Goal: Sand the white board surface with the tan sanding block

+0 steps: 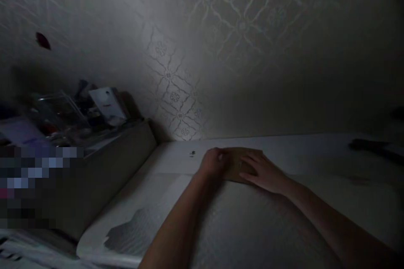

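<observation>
A flat brown piece point(233, 169), like cardboard or thick paper, lies on the white tabletop near the wall. My left hand point(213, 163) is closed at its left end with the fingers curled; the fingertips are partly hidden. On the right side of the piece rests my right hand point(263, 172), its fingers spread over the surface and the thumb apart. The dim light blurs the brown piece's details.
Patterned wallpaper point(243, 25) rises behind the white table point(176, 155). At the left, a grey cabinet point(120, 168) holds a white box point(107, 103) and a clear case point(59, 109). A torn grey patch point(132, 231) marks the table's front left. A dark object point(372, 146) lies far right.
</observation>
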A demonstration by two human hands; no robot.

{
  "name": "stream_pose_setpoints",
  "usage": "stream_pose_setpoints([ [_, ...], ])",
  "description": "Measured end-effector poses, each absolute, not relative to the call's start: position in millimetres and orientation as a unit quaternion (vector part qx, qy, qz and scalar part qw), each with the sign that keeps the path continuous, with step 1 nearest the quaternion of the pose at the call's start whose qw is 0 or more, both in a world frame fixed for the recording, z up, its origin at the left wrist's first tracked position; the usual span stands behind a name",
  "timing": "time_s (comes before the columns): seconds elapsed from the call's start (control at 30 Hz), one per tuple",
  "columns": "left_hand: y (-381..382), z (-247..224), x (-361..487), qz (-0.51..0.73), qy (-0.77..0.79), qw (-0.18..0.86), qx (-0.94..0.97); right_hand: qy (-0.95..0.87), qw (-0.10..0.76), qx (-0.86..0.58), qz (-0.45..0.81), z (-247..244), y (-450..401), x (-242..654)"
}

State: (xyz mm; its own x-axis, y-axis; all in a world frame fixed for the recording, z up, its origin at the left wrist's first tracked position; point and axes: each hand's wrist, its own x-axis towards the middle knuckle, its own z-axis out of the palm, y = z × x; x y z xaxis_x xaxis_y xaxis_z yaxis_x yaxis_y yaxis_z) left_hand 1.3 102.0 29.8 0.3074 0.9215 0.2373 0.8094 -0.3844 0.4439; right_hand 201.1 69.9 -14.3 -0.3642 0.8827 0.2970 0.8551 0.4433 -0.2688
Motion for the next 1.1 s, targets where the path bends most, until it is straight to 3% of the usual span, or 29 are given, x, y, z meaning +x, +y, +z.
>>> stream_pose_setpoints([
  [0.17,93,25,18,0.212,0.431,0.147,0.865,-0.826,0.201,-0.525,0.039,-14,69,201],
  [1.1,91,24,21,0.201,0.474,0.123,0.848,-0.829,0.205,-0.519,0.04,-12,67,200],
])
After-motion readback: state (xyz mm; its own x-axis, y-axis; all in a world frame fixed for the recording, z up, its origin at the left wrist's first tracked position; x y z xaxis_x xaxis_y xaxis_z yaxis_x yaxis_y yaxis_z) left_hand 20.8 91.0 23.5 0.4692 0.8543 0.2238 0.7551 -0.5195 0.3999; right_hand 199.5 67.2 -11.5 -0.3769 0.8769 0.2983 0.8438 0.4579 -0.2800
